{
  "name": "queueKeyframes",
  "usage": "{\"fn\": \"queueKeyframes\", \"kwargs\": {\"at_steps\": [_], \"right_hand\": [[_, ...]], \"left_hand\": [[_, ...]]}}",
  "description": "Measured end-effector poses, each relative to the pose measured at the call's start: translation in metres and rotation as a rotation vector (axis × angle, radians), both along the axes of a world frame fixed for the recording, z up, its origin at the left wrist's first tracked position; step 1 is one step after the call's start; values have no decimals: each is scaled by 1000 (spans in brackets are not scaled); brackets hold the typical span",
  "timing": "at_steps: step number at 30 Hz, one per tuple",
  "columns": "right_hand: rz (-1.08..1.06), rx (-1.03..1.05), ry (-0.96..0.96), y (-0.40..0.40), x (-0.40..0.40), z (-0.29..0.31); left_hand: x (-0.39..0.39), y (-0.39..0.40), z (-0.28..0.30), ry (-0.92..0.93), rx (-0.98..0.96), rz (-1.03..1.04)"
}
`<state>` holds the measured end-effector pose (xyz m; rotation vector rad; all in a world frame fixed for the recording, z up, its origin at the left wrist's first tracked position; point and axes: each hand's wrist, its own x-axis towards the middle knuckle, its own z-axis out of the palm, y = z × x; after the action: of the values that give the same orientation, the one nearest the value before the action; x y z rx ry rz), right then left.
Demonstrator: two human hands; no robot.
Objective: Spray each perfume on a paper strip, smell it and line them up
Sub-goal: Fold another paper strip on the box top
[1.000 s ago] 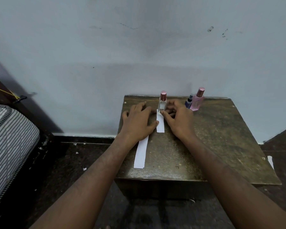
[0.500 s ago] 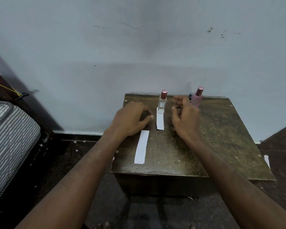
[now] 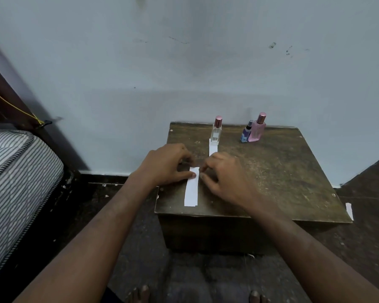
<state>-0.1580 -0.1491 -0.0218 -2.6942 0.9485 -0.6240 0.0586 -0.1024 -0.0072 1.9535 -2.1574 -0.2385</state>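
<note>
A clear perfume bottle (image 3: pixel 216 132) with a rose cap stands at the back of the small wooden table (image 3: pixel 282 171), its base on the far end of one white paper strip (image 3: pixel 213 149). A second paper strip (image 3: pixel 192 189) lies nearer the front edge. My left hand (image 3: pixel 164 165) holds that strip's far end, thumb on top of the paper. My right hand (image 3: pixel 223 178) pinches the same end at its right edge with curled fingertips. A small blue bottle (image 3: pixel 246 134) and a pink bottle (image 3: pixel 256 130) stand together at the back right.
The table stands against a pale wall. A striped mattress (image 3: pixel 15 171) is at the left. Another paper strip (image 3: pixel 349 211) lies on the dark floor right of the table. Toes show at the bottom edge.
Both hands left the strip under the clear bottle and came back toward me onto the far end of the nearer strip. That strip has turned a little.
</note>
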Motion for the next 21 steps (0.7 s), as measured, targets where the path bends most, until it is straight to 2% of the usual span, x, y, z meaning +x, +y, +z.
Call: {"fn": "queueKeyframes", "kwargs": {"at_steps": [4, 9, 15, 21], "right_hand": [[58, -4, 87, 21, -5, -1], [16, 0, 150, 32, -1, -3], [-93, 31, 110, 34, 7, -7], [-92, 7, 153, 41, 9, -5]], "left_hand": [[-2, 10, 2, 1, 2, -6], [-2, 19, 2, 3, 4, -8], [-5, 30, 2, 1, -41, 29], [-12, 32, 3, -81, -98, 60]]}}
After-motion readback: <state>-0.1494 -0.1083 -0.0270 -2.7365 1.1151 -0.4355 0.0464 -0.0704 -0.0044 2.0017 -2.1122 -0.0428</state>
